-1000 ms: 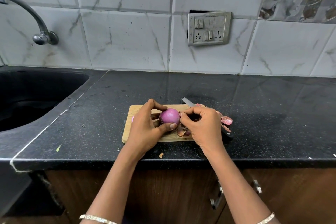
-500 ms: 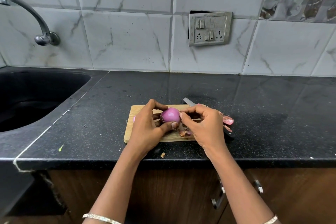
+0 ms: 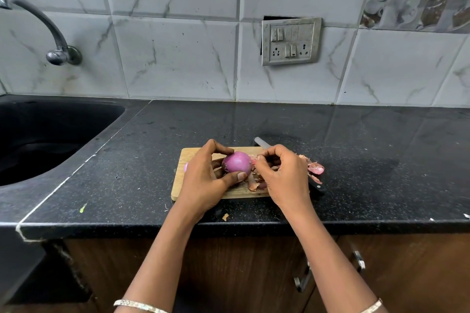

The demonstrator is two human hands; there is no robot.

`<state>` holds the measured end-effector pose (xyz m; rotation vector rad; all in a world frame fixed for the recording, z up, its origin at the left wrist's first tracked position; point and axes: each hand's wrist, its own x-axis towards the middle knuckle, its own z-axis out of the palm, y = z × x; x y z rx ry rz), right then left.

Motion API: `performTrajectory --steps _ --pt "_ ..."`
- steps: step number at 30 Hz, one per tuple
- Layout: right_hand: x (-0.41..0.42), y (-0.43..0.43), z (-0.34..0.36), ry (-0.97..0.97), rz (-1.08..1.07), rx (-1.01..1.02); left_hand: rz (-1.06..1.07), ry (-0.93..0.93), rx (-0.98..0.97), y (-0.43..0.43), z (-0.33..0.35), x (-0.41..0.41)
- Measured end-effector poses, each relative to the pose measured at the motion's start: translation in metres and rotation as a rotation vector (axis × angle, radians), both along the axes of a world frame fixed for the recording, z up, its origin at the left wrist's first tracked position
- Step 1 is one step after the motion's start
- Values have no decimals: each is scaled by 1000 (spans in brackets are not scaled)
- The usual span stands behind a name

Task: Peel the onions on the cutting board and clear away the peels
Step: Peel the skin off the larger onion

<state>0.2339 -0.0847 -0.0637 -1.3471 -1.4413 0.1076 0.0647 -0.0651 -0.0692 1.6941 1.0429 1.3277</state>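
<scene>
A purple onion [image 3: 237, 162] is held just above the wooden cutting board [image 3: 181, 180]. My left hand [image 3: 203, 180] grips it, thumb under and fingers over the top. My right hand [image 3: 284, 175] pinches a strip of peel [image 3: 255, 159] at the onion's right side. Loose peels [image 3: 255, 185] lie on the board under my hands, and more peels [image 3: 315, 168] lie past its right edge. A sliver of a second onion [image 3: 186, 167] shows behind my left hand.
A knife lies behind my right hand, blade tip [image 3: 262, 143] at the back, black handle [image 3: 318, 187] at the right. A black sink [image 3: 50, 134] with a tap [image 3: 58, 54] is at the left. Peel scrap [image 3: 225, 216] lies near the counter's front edge.
My right hand's fingertips have drawn a little to the right, away from the onion, with a strip of peel. The left hand keeps its grip on the onion.
</scene>
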Motion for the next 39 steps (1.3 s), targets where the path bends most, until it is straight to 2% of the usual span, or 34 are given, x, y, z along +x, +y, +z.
performTrajectory --steps 7,11,16,19,24,31,36,39 --pt "4 3 -3 98 -53 2 -33 -55 -13 -2 2 1" --pt "3 1 -1 193 22 -3 -31 25 68 -2 2 1" --pt "2 -1 0 150 99 -18 8 136 154 4 -4 -1" --pt "4 -1 -1 167 159 -32 39 141 167 5 -5 -1" --pt "2 0 -2 210 213 3 53 62 103 2 -6 0" --pt "4 0 1 268 229 45 70 65 88 5 -5 0" --pt "2 1 -1 86 330 -24 19 -46 32 -1 3 2" --pt "1 0 -1 54 413 -86 -10 -106 10 -2 6 2"
